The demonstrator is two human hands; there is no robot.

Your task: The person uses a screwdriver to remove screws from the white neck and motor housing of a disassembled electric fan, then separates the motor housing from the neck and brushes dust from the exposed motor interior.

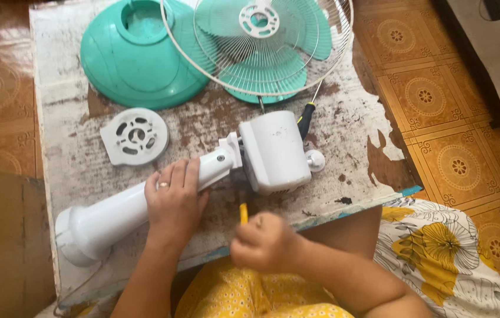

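The white fan stand (144, 206), lying across the worn surface (67, 118) with its motor housing (273, 150), is pinned by the left hand (173, 203) in a flat grip, while the right hand (264, 241), closed on a yellow-handled tool (243, 213), is best kept square beneath the housing; no containers are seen.

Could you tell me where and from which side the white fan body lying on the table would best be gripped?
Probably the long round neck, gripped from above. The fan body lies flat on the table, so the neck's top is free, and the left hand already wraps it there. The boxy motor housing looks too wide for one hand. The right hand holds a yellow tool.
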